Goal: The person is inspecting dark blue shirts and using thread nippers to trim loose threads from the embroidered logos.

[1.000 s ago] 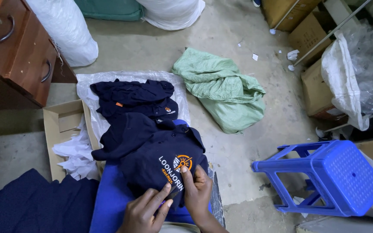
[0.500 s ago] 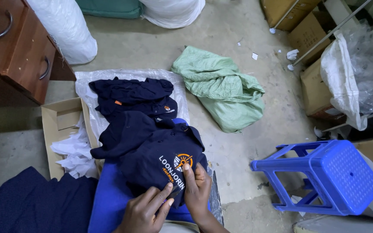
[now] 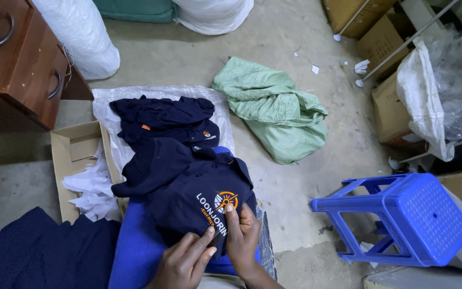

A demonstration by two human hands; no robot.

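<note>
At lower centre, the left hand (image 3: 185, 262) and right hand (image 3: 241, 235) pinch closed on a clear film over the printed chest of a navy shirt (image 3: 188, 187). Beyond lie more navy shirts (image 3: 161, 115); a blue stool (image 3: 402, 219) stands lower right, a green sack (image 3: 274, 107) upper centre.
</note>
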